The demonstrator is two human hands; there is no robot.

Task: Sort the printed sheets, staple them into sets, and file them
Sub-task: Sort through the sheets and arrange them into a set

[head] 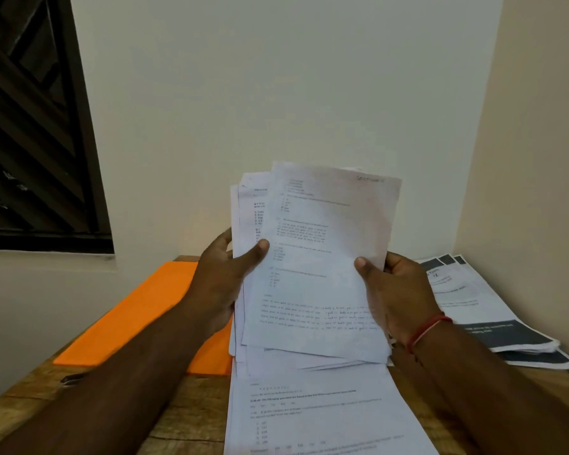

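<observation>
The person holds a loose bundle of printed sheets (316,264) up in front of the wall, above the wooden surface (191,418). The left hand (225,274) is closed on the bundle's left edge, thumb pressed across the front page; the right hand (394,290) clasps the right edge the same way, a red thread (426,331) round its wrist. The pages are fanned and out of square, so this looks to me like the sorting step, with no stapling begun.

Taking the bundle as the landmark: directly beneath it and nearer the person lies another pile of sheets (312,415); to its left, flat on the surface, is an orange folder (145,310), probably where the sets will be filed; to its right lies a stack of booklets with dark bands (493,320). I see no stapler.

The next move, I would judge, calls for peeling off pages that belong together and tapping their edges flush.

The print is mostly too small or blurred to read. On a page behind the front one, "Q.7" and options "A" to "D" can be made out; the lower pile shows similar numbered questions.
</observation>
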